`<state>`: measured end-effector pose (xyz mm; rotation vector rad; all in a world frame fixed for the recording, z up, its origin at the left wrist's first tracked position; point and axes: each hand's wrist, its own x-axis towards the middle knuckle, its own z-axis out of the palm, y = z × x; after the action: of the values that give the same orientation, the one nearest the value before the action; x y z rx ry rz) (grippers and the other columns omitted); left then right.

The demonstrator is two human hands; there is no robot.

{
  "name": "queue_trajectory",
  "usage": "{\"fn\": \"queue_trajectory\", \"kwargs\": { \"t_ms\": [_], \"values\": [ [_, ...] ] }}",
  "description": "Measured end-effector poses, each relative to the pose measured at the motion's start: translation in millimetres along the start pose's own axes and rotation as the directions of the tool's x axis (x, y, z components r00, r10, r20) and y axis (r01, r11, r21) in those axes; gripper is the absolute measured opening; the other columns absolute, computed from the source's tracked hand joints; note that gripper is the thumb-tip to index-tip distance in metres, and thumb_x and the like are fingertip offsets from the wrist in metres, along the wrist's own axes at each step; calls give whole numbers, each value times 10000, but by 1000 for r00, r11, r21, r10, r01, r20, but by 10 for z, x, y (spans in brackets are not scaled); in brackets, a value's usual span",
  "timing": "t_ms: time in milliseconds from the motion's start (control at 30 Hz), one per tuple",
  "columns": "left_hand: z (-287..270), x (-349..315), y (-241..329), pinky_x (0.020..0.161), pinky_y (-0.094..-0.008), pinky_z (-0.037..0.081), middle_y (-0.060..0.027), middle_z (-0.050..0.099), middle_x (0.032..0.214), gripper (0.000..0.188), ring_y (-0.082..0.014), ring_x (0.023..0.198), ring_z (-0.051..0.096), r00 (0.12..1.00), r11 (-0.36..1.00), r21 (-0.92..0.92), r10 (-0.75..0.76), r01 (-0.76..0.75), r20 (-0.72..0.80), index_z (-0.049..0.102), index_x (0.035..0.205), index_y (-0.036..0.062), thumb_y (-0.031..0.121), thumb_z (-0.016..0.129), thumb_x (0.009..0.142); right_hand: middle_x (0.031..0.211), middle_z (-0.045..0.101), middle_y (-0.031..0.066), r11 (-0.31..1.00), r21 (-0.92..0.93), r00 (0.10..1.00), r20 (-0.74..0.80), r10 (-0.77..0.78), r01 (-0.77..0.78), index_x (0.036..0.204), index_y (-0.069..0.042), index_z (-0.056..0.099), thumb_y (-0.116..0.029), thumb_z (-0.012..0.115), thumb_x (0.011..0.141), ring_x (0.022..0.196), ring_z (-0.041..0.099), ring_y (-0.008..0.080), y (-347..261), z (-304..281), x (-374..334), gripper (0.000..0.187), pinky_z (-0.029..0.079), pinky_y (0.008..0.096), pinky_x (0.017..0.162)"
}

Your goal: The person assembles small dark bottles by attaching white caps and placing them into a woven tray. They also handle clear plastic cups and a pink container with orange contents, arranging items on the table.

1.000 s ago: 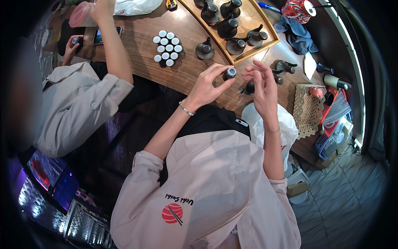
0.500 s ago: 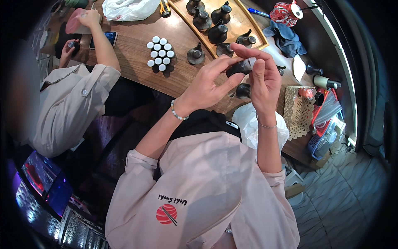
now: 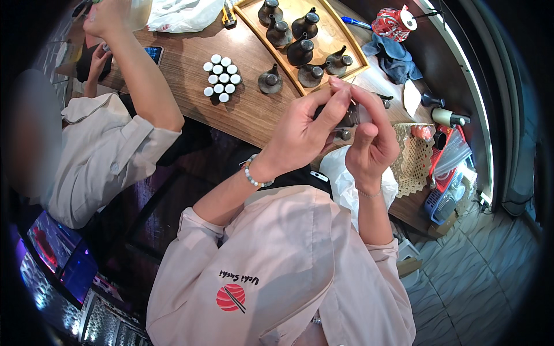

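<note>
Wooden table [image 3: 248,112] sprawled widest; wooden tray [image 3: 330,36] sat on it. Nearside of tray, left hand [image 3: 300,128] pinched dark bottle [image 3: 350,117]; right hand [image 3: 374,141] curled beside, fingers bent; couldn't tell if it gripped. Loose fingertip hold might let bottle slip; forward swing might knock nearest pot [image 3: 310,75]. Six pots in tray, one loose pot [image 3: 270,82] left of it; twelve white-capped bottles [image 3: 224,78] farther left.

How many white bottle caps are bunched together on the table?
12. The white caps form one cluster, left of a dark pot: rows of two, three, three, three, one, far to near. None appears hidden.
</note>
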<state>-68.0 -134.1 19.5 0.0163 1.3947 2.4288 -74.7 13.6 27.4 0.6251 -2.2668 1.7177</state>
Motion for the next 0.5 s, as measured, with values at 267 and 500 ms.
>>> {"fn": "queue_trajectory", "kwargs": {
  "t_ms": [267,500],
  "values": [
    [107,-42,109,568,-224,401,20,605,774,449,-23,685,501,999,1000,1,15,-15,36,683,1101,-30,398,547,1092,1294,672,279,989,144,997,80,11,-23,1489,78,421,-353,667,974,1232,660,344,-175,-174,58,716,526,428,1041],
    [119,-81,184,676,-266,471,-36,654,829,451,-82,787,570,998,989,140,49,-53,33,684,1064,-52,383,570,1082,1306,672,266,996,62,976,213,55,-69,1484,87,432,-381,661,972,1232,661,324,-284,-328,113,730,508,422,1059]
  ]
}}
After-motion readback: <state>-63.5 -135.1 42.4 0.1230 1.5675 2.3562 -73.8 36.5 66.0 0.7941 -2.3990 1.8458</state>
